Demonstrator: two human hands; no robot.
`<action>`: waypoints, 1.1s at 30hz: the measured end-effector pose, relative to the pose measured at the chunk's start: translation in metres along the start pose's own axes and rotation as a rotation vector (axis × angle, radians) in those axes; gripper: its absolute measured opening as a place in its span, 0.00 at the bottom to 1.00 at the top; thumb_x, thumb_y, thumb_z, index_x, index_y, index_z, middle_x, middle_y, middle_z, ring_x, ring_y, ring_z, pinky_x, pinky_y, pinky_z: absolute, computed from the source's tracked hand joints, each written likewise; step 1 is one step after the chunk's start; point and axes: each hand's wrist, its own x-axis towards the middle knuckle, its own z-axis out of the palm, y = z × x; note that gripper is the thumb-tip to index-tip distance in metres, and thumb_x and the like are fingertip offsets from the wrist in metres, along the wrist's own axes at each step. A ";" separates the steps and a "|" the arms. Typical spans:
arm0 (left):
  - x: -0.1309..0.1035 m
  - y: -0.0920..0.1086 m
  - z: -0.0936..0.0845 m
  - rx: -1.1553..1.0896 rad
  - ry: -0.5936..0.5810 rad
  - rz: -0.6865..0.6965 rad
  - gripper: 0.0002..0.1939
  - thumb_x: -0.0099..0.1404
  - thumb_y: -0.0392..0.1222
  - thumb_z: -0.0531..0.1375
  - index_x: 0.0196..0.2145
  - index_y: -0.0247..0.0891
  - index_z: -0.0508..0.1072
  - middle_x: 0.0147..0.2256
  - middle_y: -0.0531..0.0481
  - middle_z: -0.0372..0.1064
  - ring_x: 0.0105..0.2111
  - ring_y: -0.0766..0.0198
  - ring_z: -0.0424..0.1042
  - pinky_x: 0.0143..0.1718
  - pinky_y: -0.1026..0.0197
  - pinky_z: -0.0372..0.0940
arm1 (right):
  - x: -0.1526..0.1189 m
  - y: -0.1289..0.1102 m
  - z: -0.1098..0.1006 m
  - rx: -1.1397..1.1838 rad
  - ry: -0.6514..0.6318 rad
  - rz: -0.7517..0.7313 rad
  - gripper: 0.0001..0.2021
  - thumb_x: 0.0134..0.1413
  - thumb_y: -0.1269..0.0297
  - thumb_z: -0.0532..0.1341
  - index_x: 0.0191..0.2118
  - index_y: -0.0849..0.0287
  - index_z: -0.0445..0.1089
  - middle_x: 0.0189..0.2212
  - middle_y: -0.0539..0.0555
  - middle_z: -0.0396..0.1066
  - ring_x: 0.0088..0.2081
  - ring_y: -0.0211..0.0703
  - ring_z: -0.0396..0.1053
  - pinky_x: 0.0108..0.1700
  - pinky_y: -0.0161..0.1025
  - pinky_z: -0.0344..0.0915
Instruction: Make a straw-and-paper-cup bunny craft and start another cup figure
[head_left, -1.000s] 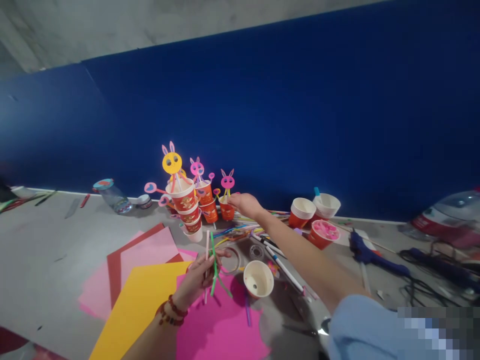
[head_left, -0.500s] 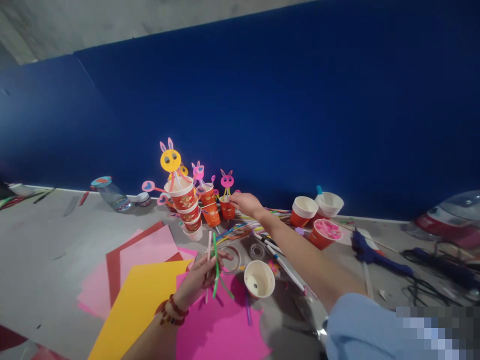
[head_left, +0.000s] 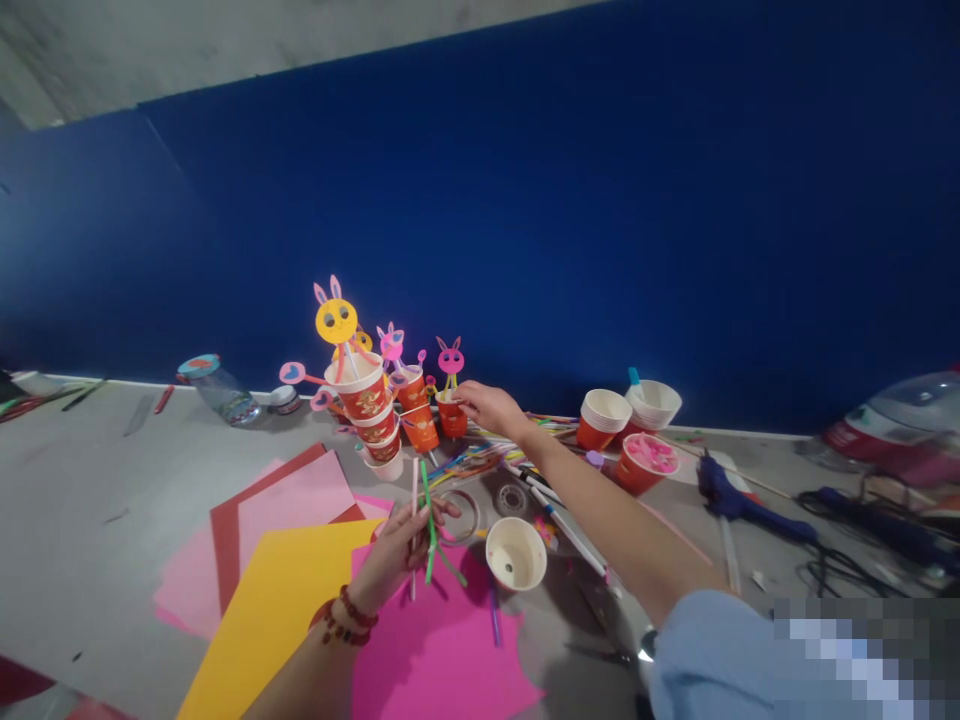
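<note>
Well left of the loose cup [head_left: 516,555], a clear jar [head_left: 225,395] has contents too small to identify. Nearer on that side, yellow paper [head_left: 277,590] runs out of view at the bottom, partly covered by the left forearm [head_left: 307,670]. Behind and left of the loose cup, a cup tower [head_left: 370,402] with a yellow rabbit head partly hides another yellow head. Just left of the loose cup, the left hand [head_left: 401,550] is clamped on a pale straw [head_left: 415,478] and green sticks [head_left: 428,565]; whether the latter are straws is unclear. Behind the loose cup, slightly left, stands a red cup [head_left: 452,422] bearing a pink rabbit head. The right hand [head_left: 487,408] is at its rim; I cannot tell whether its fingertips pinch anything. Right of the loose cup, the right forearm [head_left: 600,500] hides part of the clutter. Farther right, a large bottle [head_left: 896,430] is cut off.
</note>
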 end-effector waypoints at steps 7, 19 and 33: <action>0.001 -0.004 0.002 0.002 -0.013 0.004 0.17 0.66 0.53 0.64 0.34 0.34 0.75 0.41 0.47 0.75 0.14 0.82 0.46 0.13 0.71 0.43 | -0.020 -0.017 0.006 0.073 0.161 0.222 0.08 0.62 0.65 0.62 0.46 0.57 0.71 0.46 0.57 0.72 0.41 0.44 0.71 0.41 0.36 0.63; -0.001 -0.002 0.003 0.032 -0.001 -0.006 0.19 0.64 0.57 0.64 0.33 0.36 0.75 0.16 0.61 0.54 0.14 0.76 0.41 0.14 0.68 0.38 | -0.015 -0.021 0.036 0.239 0.203 0.530 0.18 0.53 0.56 0.69 0.47 0.55 0.68 0.45 0.54 0.75 0.44 0.46 0.73 0.43 0.38 0.64; -0.018 0.025 0.026 0.072 0.100 -0.066 0.23 0.56 0.60 0.70 0.32 0.36 0.74 0.15 0.66 0.46 0.14 0.77 0.40 0.17 0.68 0.37 | -0.111 -0.116 -0.065 0.463 0.124 0.434 0.07 0.60 0.60 0.63 0.42 0.56 0.73 0.38 0.51 0.77 0.37 0.42 0.75 0.38 0.35 0.67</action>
